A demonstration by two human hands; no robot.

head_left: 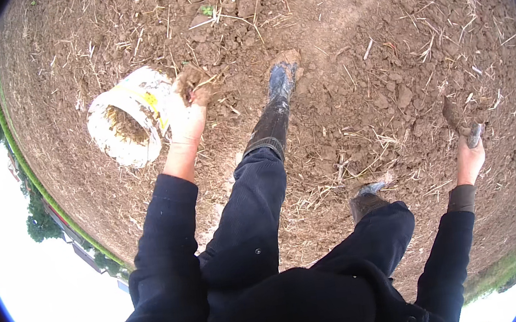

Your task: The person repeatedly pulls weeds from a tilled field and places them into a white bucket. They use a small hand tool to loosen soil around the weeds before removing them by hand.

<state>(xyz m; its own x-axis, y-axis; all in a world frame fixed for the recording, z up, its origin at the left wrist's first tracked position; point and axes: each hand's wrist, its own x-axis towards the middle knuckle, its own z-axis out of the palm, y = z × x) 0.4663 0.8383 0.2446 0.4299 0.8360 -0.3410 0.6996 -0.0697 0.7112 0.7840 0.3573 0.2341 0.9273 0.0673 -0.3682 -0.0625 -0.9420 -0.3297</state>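
Observation:
My left hand is closed around a clump of soil with bits of straw sticking out. Close beside it, to the left, a white bucket with a yellow marking lies tilted with its mouth towards me; brownish-yellow material shows inside. Far to the right, my right hand grips the handle of a hand tool, whose soil-coated blade looks like a trowel's. The blade blends with the ground, so I cannot tell whether it touches the soil.
Cloddy brown soil strewn with straw surrounds me. One muddy rubber boot stands forward between my hands; the other boot is further back on the right. A small green plant grows ahead. Trees and buildings stand beyond the field's left edge.

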